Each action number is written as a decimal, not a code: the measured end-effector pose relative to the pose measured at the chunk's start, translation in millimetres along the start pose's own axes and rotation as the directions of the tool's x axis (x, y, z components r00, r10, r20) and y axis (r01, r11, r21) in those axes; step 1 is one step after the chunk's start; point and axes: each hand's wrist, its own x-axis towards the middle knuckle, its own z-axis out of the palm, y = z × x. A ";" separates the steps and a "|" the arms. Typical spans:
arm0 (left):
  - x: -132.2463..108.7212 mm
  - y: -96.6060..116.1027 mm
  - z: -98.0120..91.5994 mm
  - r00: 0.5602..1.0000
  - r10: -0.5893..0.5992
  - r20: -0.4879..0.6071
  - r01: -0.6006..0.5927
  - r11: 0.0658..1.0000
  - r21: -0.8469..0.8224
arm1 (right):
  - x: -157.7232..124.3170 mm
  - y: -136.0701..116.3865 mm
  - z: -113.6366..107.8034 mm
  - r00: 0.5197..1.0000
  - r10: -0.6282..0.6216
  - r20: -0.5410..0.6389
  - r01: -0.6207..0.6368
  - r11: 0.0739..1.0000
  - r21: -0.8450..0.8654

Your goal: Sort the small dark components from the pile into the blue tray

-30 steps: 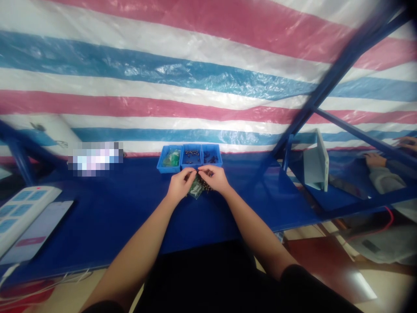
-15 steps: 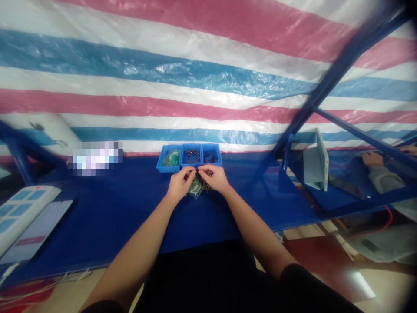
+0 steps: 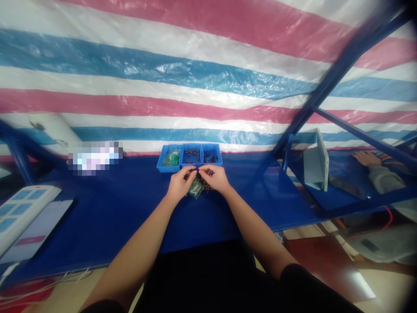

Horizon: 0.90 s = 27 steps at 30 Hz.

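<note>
My left hand [image 3: 180,183] and my right hand [image 3: 216,177] are close together, each with thumb and fingers pinched. Whatever lies between their fingertips is too small to name. Beneath them, on the blue table [image 3: 198,221], a clear plastic bag [image 3: 196,188] lies beside a heap of small dark and brass-coloured parts [image 3: 206,184], partly hidden by my right hand. Just beyond my fingers stand joined blue bins. The left bin [image 3: 159,164] contains green and clear plastic bags, the middle bin [image 3: 191,146] small brass-and-dark pieces, and the right bin [image 3: 220,150] small dark pieces.
A white power strip [image 3: 29,208] and a phone [image 3: 41,230] lie at the left. Farther back is a blurred-out object [image 3: 94,157]. To the right, a blue metal frame [image 3: 301,111] stands before a tablet on a stand [image 3: 321,161] and another person's hand [image 3: 367,158].
My two hands stay almost still over the heap, fingertips pinched. At the far right, the other person's hand has shifted slightly left.
</note>
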 end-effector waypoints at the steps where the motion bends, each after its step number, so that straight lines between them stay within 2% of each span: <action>1: -0.1 -0.3 0.4 1.000 0.005 -0.006 -0.005 1.000 0.006 | 0.0 0.2 -0.1 1.000 -0.001 0.000 0.001 1.000 -0.003; 5: 0.2 -2.0 1.3 1.000 0.011 -0.009 -0.011 1.000 0.021 | -0.2 2.5 0.3 1.000 0.000 0.007 0.000 1.000 -0.015; 11: 1.0 -0.2 -0.8 0.998 -0.043 0.055 0.042 0.999 0.002 | -0.5 2.4 1.2 1.000 0.006 0.015 -0.006 1.000 -0.005; 15: 0.3 1.2 -1.5 0.998 -0.050 0.037 0.051 0.999 -0.012 | 0.1 1.5 0.9 1.000 -0.002 -0.001 0.002 1.000 0.004; 22: -0.1 0.3 -0.4 1.000 0.010 0.009 -0.010 1.000 0.007 | -0.2 0.7 0.3 1.000 0.001 0.005 -0.001 1.000 0.028; 27: 0.4 2.6 -2.6 0.999 -0.017 0.028 0.017 1.000 0.026 | -0.5 1.3 0.8 1.000 0.002 0.016 -0.002 1.000 0.009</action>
